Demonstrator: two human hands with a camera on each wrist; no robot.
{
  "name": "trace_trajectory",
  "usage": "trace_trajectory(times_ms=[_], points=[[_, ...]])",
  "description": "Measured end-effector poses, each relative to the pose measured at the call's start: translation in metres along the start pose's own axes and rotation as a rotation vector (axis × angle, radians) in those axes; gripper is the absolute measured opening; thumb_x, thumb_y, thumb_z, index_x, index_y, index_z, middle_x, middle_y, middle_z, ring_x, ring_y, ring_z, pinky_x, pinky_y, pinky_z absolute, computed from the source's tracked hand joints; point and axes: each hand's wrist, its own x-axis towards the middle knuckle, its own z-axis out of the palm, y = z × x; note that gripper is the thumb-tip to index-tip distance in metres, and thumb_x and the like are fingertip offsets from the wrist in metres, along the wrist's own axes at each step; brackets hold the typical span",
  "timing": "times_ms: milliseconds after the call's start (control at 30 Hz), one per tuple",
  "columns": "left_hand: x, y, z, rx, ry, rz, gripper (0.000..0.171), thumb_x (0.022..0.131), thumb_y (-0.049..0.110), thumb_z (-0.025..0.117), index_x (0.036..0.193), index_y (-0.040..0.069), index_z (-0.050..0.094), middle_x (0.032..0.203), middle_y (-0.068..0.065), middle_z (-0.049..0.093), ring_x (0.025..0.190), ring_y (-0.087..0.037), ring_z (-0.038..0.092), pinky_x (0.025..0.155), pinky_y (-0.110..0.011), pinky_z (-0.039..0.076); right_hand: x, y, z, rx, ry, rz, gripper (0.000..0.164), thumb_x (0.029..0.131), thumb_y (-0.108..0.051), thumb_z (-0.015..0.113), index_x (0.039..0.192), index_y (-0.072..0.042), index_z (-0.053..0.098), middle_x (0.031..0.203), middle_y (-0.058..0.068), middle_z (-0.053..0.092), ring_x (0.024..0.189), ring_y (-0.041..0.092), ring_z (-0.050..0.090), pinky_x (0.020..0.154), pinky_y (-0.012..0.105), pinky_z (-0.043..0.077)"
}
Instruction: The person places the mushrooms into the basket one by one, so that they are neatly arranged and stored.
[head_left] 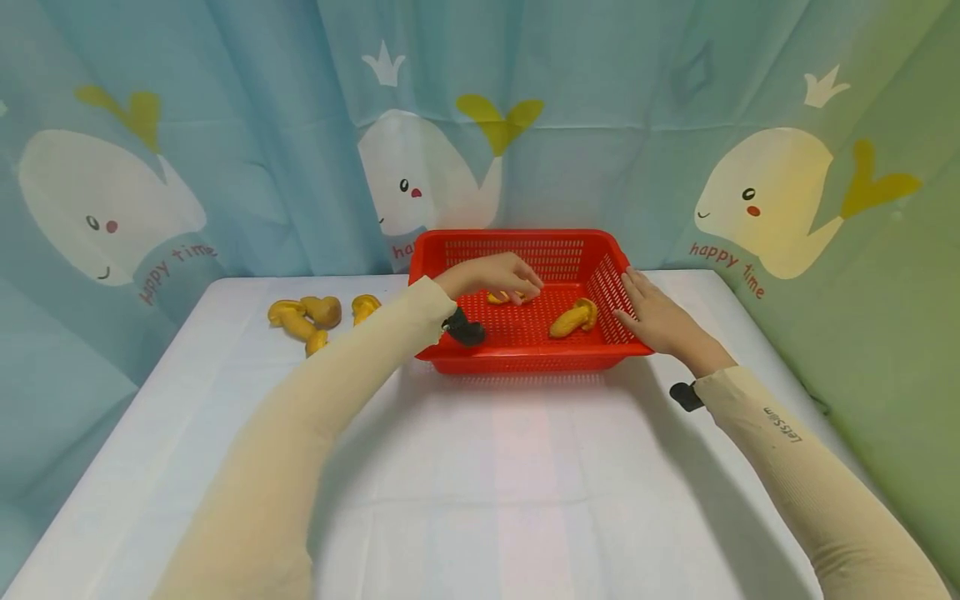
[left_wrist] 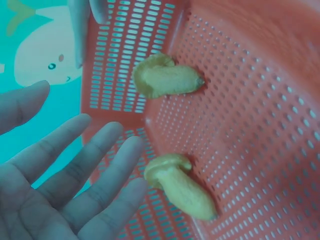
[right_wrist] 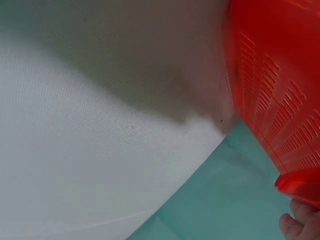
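My left hand (head_left: 498,273) hovers over the red plastic basket (head_left: 532,364), its fingers spread and the palm bare in the left wrist view. Two yellow-brown mushrooms lie in the basket: one mushroom (head_left: 573,318) towards the right, the other mushroom (head_left: 495,297) partly hidden under my left hand. Both show in the left wrist view, the upper mushroom (left_wrist: 172,80) and the lower mushroom (left_wrist: 187,195), apart from my fingers. At the basket's right rim rests my right hand (head_left: 660,317) with extended fingers. Only its fingertips (right_wrist: 300,220) appear in the right wrist view, beside the rim.
Several more mushrooms (head_left: 322,311) lie on the white-covered table (head_left: 517,500) left of the basket, one partly behind my left sleeve. A blue-green curtain (head_left: 300,167) with whale prints hangs behind the table's far edge.
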Motion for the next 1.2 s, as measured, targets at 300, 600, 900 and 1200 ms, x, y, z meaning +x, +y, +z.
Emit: trace_trajectory(times_ms=[300, 600, 900, 1200], points=[[-0.021, -0.011, -0.009, -0.042, 0.037, 0.0, 0.042, 0.094, 0.025, 0.056, 0.131, 0.007, 0.055, 0.131, -0.011, 0.057, 0.107, -0.025, 0.06, 0.095, -0.035, 0.051, 0.001, 0.0, 0.0, 0.007, 0.01, -0.007, 0.071, 0.097, -0.026, 0.045, 0.147, 0.009, 0.008, 0.154, 0.028, 0.005, 0.143, 0.044, 0.008, 0.116, 0.057, 0.013], [-0.046, -0.024, -0.019, -0.037, 0.064, 0.004, 0.041, 0.094, 0.024, 0.055, 0.131, 0.006, 0.054, 0.134, -0.011, 0.055, 0.111, -0.026, 0.059, 0.101, -0.039, 0.047, 0.0, 0.0, -0.001, 0.01, -0.002, 0.002, 0.072, 0.097, -0.025, 0.045, 0.147, 0.009, 0.007, 0.155, 0.028, 0.004, 0.143, 0.044, 0.007, 0.115, 0.058, 0.013], [-0.073, -0.043, -0.03, -0.049, 0.124, 0.032, 0.041, 0.094, 0.024, 0.055, 0.131, 0.007, 0.054, 0.132, -0.012, 0.056, 0.107, -0.025, 0.061, 0.098, -0.04, 0.049, 0.0, 0.001, -0.001, 0.008, 0.002, -0.007, 0.071, 0.098, -0.027, 0.043, 0.147, 0.009, 0.006, 0.155, 0.028, 0.003, 0.143, 0.043, 0.005, 0.116, 0.056, 0.011], [-0.112, -0.061, -0.041, -0.085, 0.195, -0.019, 0.044, 0.095, 0.024, 0.051, 0.135, 0.006, 0.049, 0.133, -0.017, 0.054, 0.115, -0.033, 0.056, 0.101, -0.046, 0.047, 0.0, -0.001, -0.002, -0.005, -0.003, -0.012, 0.07, 0.098, -0.026, 0.043, 0.146, 0.01, 0.007, 0.154, 0.029, 0.004, 0.143, 0.044, 0.006, 0.117, 0.055, 0.011]])
